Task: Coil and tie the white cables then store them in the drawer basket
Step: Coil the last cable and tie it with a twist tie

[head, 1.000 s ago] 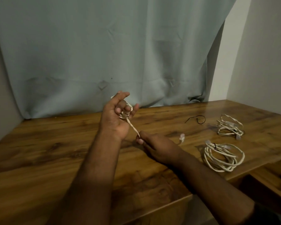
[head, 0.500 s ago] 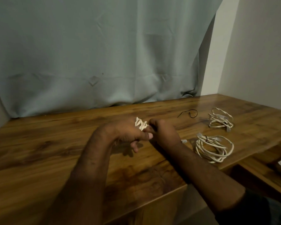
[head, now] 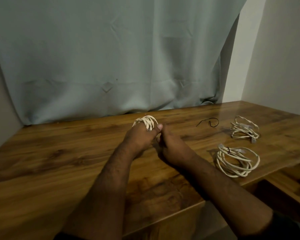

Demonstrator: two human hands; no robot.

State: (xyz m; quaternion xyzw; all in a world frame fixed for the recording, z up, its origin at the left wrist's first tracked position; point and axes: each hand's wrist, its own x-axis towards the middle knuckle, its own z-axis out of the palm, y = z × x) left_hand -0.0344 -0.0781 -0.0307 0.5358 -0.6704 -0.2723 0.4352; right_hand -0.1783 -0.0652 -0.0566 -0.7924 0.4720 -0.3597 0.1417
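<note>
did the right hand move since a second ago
Yes. The right hand has gone from flat on the table toward the black tie up to meet the left hand.

The left hand (head: 139,138) shows only its back, so most of the white cable (head: 145,122) wound round its fingers is hidden; just the upper arcs of the loops stand clear. The right hand (head: 170,144) is turned away too (its fingers lie behind its own knuckles), and whether it holds the cable's free end cannot be told. On the far coiled cable (head: 244,129) no tie can be made out. The bench (head: 59,161) is cut off by the left and right edges, and both forearms by the bottom one.
</note>
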